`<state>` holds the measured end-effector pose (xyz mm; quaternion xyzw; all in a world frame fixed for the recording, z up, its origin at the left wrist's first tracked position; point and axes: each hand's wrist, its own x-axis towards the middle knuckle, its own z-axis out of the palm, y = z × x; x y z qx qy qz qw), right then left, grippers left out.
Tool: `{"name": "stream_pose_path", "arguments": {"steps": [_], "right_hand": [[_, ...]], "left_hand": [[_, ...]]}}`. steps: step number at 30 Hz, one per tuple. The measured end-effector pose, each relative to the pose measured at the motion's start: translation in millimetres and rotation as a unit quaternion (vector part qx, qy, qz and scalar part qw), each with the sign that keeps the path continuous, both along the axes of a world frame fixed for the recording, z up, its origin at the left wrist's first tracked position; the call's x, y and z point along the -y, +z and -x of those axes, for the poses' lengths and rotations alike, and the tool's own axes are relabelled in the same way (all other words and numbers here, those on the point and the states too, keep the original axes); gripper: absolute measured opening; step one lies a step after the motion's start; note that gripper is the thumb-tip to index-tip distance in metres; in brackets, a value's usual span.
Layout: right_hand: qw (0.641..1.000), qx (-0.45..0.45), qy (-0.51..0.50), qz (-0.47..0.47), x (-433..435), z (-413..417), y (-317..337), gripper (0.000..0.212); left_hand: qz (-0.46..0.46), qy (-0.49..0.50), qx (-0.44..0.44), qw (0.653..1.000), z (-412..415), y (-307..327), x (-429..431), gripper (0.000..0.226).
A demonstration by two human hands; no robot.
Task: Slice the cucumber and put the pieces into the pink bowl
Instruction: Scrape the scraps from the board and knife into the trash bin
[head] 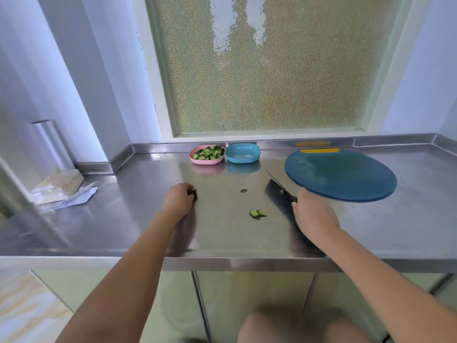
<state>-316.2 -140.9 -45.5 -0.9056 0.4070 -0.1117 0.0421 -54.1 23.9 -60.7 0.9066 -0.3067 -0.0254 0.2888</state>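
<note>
The pink bowl (195,159) stands at the back of the steel counter (138,194), filled with several green cucumber slices (207,153). My left hand (178,200) curls around a small dark cucumber piece (194,193) on the counter. My right hand (314,216) grips the handle of a dark knife (277,188), its blade tilted toward the left and carrying a green scrap. Two loose cucumber slices (257,213) lie between my hands, and a single small slice (243,191) lies farther back.
A blue bowl (243,153) sits right of the pink bowl. A round blue cutting board (346,179) with a yellow handle lies at the right. A cling-film roll (49,144) and crumpled wrappers (61,189) occupy the left corner. A frosted window stands behind.
</note>
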Motion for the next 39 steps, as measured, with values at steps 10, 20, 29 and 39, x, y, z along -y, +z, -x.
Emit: {"name": "stream_pose_path", "arguments": {"steps": [10, 20, 29, 39], "right_hand": [[0.992, -0.030, 0.123, -0.014, -32.1, -15.4, 5.7, 0.018], [0.983, -0.027, 0.182, 0.012, -47.7, -6.2, 6.2, 0.017], [0.986, 0.018, 0.167, 0.013, -60.3, -26.9, 19.0, 0.017], [0.980, 0.065, 0.185, -0.030, -72.7, -44.2, 17.0, 0.019]], "left_hand": [[0.058, -0.151, -0.037, 0.986, 67.1, -2.9, 19.0, 0.043], [0.166, -0.027, -0.075, 0.983, 90.8, -26.6, -65.5, 0.027], [0.068, 0.078, 0.040, 0.994, 65.4, -27.4, -104.4, 0.011], [0.168, -0.044, -0.086, 0.981, 72.4, -16.9, -101.8, 0.033]]}}
